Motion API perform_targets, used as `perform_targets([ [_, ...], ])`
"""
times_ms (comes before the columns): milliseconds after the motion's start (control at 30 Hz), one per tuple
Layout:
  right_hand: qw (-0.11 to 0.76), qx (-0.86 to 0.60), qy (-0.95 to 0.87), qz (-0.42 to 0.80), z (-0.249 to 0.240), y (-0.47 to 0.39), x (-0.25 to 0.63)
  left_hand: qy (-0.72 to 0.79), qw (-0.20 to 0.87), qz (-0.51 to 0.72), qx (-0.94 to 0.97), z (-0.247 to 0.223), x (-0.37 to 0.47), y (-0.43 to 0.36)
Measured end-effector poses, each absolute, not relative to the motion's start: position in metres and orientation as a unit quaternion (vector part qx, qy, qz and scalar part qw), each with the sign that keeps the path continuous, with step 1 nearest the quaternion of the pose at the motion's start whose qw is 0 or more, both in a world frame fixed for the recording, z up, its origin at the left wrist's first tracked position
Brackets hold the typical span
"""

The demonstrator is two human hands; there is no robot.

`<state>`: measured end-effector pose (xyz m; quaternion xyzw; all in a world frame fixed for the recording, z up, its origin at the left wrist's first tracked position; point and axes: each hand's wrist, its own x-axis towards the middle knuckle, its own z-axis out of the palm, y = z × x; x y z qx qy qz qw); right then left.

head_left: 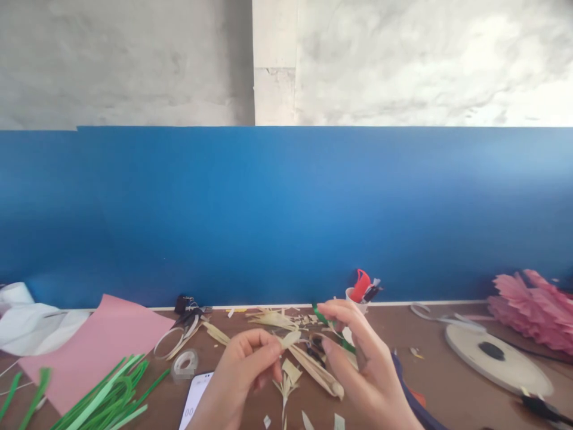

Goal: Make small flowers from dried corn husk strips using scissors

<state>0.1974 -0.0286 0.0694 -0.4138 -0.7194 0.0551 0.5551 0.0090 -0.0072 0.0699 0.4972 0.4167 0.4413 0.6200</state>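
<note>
My left hand (253, 364) pinches a small pale piece of dried husk (290, 340) between thumb and fingertips. To its right, my right hand (360, 358) is held up with thumb and fingers apart, and nothing shows between them. Below and between the hands lie a longer bundle of dried husk (320, 370) and a husk piece with a spread top and thin stem (286, 385). A dark object beside my right thumb is partly hidden. Behind the right fingers, something green is also partly covered.
Left are green strips (107, 397), pink paper (102, 346), a tape roll (184, 363) and a phone (194, 397). A cup (353, 295) holds red-handled scissors and pens. Right are a pale oval device (496, 361) and pink ruffled paper (535, 310). A blue partition (286, 215) stands behind.
</note>
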Motion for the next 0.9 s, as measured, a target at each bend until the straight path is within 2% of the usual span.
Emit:
perform_targets([
  [100, 0.49, -0.386, -0.768, 0.143, 0.077, -0.037, 0.198, 0.409, 0.644, 0.409, 0.501, 0.068, 0.013, -0.007],
  [267, 0.4, -0.402, -0.797, 0.208, 0.088, -0.04, 0.192, 0.432, 0.648, 0.374, 0.504, 0.067, 0.016, -0.009],
  [567, 0.358, -0.463, -0.782, 0.215, 0.077, -0.032, 0.192, 0.416, 0.631, 0.373, 0.538, 0.061, 0.017, -0.009],
  [767, 0.377, -0.494, -0.752, 0.218, 0.077, -0.029, 0.188, 0.425, 0.487, 0.459, 0.61, 0.054, 0.023, -0.011],
  [900, 0.374, -0.514, -0.741, 0.216, 0.077, -0.028, 0.189, 0.398, 0.306, 0.478, 0.721, 0.045, 0.021, -0.011],
])
